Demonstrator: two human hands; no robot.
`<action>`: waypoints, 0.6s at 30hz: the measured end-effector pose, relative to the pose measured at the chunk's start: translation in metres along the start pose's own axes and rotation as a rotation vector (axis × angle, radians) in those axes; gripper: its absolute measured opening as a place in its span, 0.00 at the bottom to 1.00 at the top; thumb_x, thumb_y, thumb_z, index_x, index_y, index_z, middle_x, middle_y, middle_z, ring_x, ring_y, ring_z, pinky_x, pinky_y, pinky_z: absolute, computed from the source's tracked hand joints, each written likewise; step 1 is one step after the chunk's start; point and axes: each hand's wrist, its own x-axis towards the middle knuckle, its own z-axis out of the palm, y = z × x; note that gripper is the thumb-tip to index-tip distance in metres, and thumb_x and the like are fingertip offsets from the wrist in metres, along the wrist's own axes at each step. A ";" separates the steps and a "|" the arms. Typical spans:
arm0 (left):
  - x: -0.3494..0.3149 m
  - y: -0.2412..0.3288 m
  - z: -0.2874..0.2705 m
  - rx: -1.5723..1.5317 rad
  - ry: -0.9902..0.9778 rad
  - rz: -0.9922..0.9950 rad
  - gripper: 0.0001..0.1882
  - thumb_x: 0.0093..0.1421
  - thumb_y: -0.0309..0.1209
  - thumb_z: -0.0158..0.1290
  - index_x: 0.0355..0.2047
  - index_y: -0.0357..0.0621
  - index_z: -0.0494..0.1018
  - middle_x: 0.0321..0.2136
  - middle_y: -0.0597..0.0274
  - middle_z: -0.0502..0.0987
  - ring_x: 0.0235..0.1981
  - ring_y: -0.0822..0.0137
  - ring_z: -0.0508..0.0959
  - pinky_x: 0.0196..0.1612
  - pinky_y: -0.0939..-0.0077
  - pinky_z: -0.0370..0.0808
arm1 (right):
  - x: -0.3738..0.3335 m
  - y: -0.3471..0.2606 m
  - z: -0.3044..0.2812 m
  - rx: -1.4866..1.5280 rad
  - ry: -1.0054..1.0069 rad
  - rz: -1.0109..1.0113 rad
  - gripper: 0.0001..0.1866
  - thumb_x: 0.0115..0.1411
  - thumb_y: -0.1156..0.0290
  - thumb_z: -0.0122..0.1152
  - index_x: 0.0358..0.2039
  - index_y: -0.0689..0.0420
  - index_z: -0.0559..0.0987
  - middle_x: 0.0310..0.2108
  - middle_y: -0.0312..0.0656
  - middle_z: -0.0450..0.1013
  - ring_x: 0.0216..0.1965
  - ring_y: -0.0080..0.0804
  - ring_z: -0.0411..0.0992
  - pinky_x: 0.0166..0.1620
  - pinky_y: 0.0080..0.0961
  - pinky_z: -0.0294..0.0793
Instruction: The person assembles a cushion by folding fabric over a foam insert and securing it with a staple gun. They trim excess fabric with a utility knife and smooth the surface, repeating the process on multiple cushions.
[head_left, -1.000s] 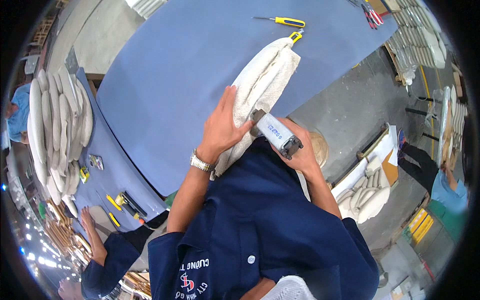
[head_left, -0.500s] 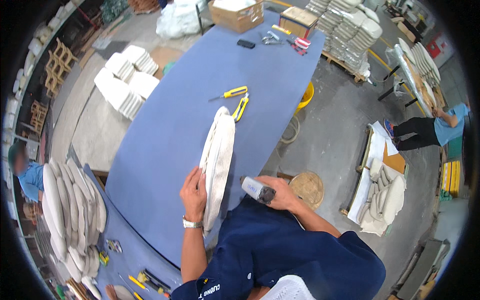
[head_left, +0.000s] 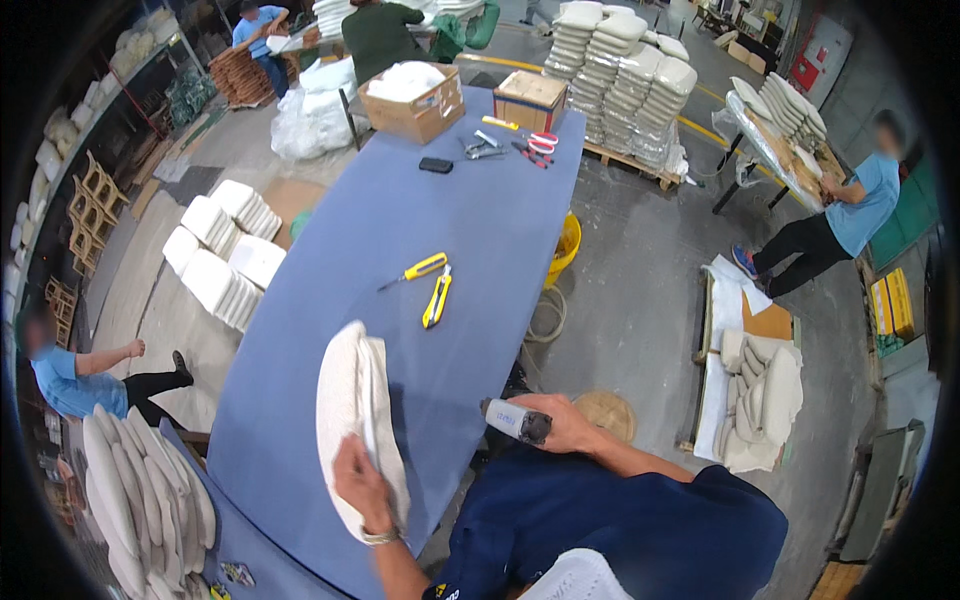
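A cream fabric-covered cushion (head_left: 350, 420) stands tilted on its edge on the blue table, a fold of its cover showing along one side. My left hand (head_left: 362, 482) grips it near the close end, fingers bent over the edge. In my right hand (head_left: 567, 424) is a grey staple gun (head_left: 512, 420) with a black end, held off the table's right edge, apart from the cushion. Its far end points left toward the cushion; the trigger is hidden. Beyond the cushion lie a yellow-handled screwdriver (head_left: 420, 268) and a yellow cutter (head_left: 437, 300).
The blue table (head_left: 300, 300) carries scissors (head_left: 542, 142), pliers (head_left: 482, 150), a black case (head_left: 435, 165) and two boxes at its far end. A cushion pile (head_left: 140, 490) stands at left. A yellow bucket (head_left: 566, 250) and hose are below right. Co-workers stand on both sides.
The cushion has turned and shifted left and nearer, showing more of its broad face. My left hand moved with it. The view has tilted up. My right hand still holds the staple gun.
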 end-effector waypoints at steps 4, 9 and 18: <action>-0.025 0.034 0.088 -0.263 -0.260 -0.066 0.12 0.65 0.29 0.58 0.46 0.36 0.82 0.46 0.46 0.84 0.48 0.51 0.83 0.55 0.61 0.77 | 0.029 0.019 -0.031 0.014 -0.014 0.012 0.28 0.51 0.71 0.70 0.55 0.60 0.79 0.48 0.53 0.80 0.51 0.52 0.78 0.54 0.40 0.77; 0.044 0.058 0.242 0.016 -0.194 0.079 0.27 0.64 0.36 0.60 0.59 0.34 0.73 0.43 0.43 0.82 0.44 0.46 0.82 0.51 0.58 0.77 | 0.058 0.072 -0.082 0.098 -0.079 -0.030 0.28 0.52 0.72 0.69 0.55 0.59 0.78 0.48 0.52 0.80 0.52 0.52 0.79 0.54 0.38 0.77; 0.225 0.000 0.430 0.043 -0.307 -0.241 0.32 0.62 0.36 0.62 0.64 0.36 0.69 0.50 0.37 0.80 0.50 0.42 0.80 0.54 0.55 0.76 | 0.069 0.147 -0.251 -0.198 0.102 0.157 0.34 0.50 0.68 0.71 0.60 0.56 0.77 0.53 0.51 0.79 0.54 0.53 0.77 0.57 0.39 0.76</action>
